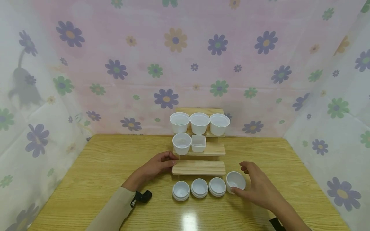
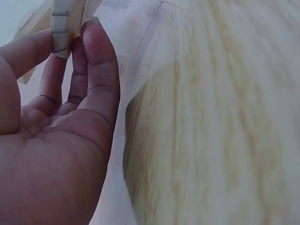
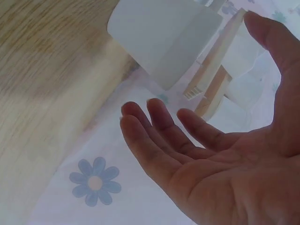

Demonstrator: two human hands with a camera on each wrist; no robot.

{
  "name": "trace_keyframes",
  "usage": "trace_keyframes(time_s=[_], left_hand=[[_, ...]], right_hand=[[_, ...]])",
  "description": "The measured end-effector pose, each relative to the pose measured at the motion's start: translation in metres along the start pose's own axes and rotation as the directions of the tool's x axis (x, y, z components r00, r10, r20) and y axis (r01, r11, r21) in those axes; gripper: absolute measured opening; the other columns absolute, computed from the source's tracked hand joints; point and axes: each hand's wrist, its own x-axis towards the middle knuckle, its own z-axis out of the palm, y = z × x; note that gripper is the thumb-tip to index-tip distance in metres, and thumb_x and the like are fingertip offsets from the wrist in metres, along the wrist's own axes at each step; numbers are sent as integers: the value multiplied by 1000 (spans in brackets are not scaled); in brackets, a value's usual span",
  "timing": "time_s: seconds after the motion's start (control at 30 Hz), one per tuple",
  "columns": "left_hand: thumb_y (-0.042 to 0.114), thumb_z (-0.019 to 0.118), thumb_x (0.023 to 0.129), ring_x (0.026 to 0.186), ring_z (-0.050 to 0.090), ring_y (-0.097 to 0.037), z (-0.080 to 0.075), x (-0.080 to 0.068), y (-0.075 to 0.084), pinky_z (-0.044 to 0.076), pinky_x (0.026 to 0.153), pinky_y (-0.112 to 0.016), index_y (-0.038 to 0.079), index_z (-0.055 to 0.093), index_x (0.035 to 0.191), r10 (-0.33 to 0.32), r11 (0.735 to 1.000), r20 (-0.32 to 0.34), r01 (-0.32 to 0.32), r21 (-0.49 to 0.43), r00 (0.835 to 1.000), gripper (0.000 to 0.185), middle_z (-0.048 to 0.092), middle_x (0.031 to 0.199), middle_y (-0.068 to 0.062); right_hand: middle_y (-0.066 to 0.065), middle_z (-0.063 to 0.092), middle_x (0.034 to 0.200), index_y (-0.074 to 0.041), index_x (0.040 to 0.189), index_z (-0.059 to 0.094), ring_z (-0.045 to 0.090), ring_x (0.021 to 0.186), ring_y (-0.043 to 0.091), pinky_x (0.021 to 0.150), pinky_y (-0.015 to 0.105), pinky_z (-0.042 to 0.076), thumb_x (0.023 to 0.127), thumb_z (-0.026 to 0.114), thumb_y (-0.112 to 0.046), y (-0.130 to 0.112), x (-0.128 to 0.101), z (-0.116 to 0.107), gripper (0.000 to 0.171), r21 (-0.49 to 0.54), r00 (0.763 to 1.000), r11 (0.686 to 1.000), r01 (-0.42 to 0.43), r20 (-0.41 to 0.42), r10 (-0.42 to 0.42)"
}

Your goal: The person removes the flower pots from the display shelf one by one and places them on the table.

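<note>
In the head view my left hand (image 1: pixel 157 166) is at the left end of the lowest step of a tiered wooden stand (image 1: pixel 199 167). The left wrist view shows its thumb and fingers pinching the board's edge (image 2: pixel 60 33). My right hand (image 1: pixel 260 187) is spread around the right side of a round white cup (image 1: pixel 235 183) on the table, right of the stand. Seen from the right wrist, a gap separates the bent fingers (image 3: pixel 161 122) from that cup (image 3: pixel 161 44). In the head view the thumb is close to its rim; whether it touches I cannot tell.
Three white cups (image 1: pixel 199 123) line the upper step. The middle step bears a round white cup (image 1: pixel 181 144) and a square one (image 1: pixel 198 143). Three low white pots (image 1: pixel 199 189) stand in a row before the stand. Flowered cloth (image 1: pixel 196 64) encloses the table (image 1: pixel 121 154).
</note>
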Motion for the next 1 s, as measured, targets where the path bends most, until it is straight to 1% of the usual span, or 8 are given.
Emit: trace_keyframes(time_s=[0.07, 0.23, 0.37, 0.63, 0.8, 1.0], left_hand=[[20, 64, 109, 112, 63, -24, 0, 0, 0, 58, 94, -37, 1, 63, 124, -1, 1000, 1, 1, -4, 1000, 24, 64, 126, -10], [18, 62, 109, 113, 63, -24, 0, 1, 1, 58, 94, -36, 0, 63, 123, 2, 1000, -1, -2, 4, 1000, 23, 64, 127, -11], [20, 63, 109, 113, 63, -24, 0, 1, 2, 58, 95, -37, 1, 64, 122, -3, 1000, -6, 3, 2, 1000, 23, 64, 128, -11], [20, 64, 108, 111, 63, -23, 0, 0, 0, 58, 93, -37, 1, 63, 122, -2, 1000, -9, 2, -7, 1000, 24, 64, 123, -10], [20, 64, 109, 111, 62, -23, 0, 0, 0, 58, 93, -36, 1, 63, 123, 0, 1000, -7, 0, -1, 1000, 24, 64, 123, -10], [20, 62, 109, 107, 61, -22, 0, 0, 0, 57, 93, -35, -1, 62, 124, 9, 1000, -5, -9, 25, 1000, 25, 62, 126, -11]], right_hand=[[16, 61, 133, -2, 143, 50, 63, 122, 36, 95, 56, 56, 82, 93, -44, -2, 2, -1, 86, 8, 1000, 1000, 3, -17, -3], [16, 62, 133, 2, 144, 51, 63, 123, 37, 98, 57, 56, 84, 91, -45, -6, 6, -2, 85, 19, 998, 1000, 10, -65, -9], [15, 63, 131, 3, 144, 51, 64, 122, 36, 99, 55, 56, 85, 91, -39, -9, 10, -2, 82, 20, 995, 1000, 20, -93, -18], [13, 64, 127, 1, 142, 54, 64, 116, 32, 99, 52, 56, 90, 89, -30, -20, 19, -5, 70, 68, 988, 996, 61, -146, -51], [13, 64, 127, 0, 142, 55, 65, 116, 32, 100, 50, 56, 91, 87, -31, -26, 23, -5, 68, 83, 987, 995, 50, -153, -37], [17, 65, 131, 1, 143, 55, 66, 120, 35, 102, 51, 56, 92, 86, -30, -32, 32, -4, 67, 127, 988, 991, 51, -152, -31]])
